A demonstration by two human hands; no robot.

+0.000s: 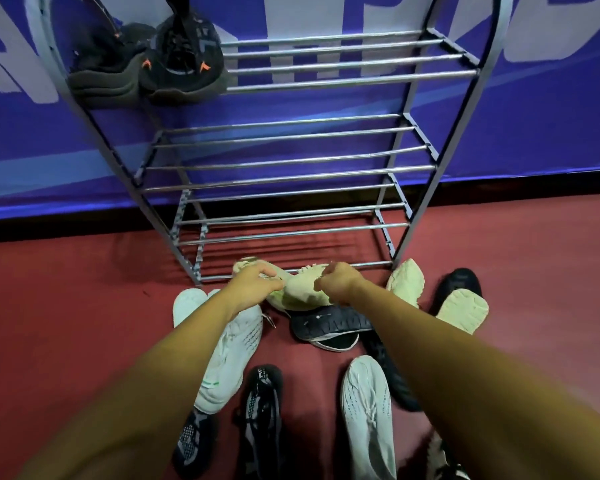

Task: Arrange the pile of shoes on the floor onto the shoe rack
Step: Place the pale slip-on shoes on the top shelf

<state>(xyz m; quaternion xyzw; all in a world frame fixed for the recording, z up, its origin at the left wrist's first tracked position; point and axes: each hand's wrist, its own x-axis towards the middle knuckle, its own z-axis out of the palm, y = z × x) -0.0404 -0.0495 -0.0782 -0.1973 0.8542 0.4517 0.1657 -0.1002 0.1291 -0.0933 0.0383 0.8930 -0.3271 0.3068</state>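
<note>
The left hand (257, 284) and right hand (336, 282) both grip a pale cream-green shoe (298, 298) at the foot of the rack (291, 180).

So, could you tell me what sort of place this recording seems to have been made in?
Probably an indoor sports hall or staged recording area, though I can't be sure: a red floor, a blue printed banner along the wall, and a metal shoe rack with sports shoes piled before it.

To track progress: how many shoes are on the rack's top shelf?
2: one black shoe at the top shelf's left end, a second black shoe beside it. None seems hidden.
</note>
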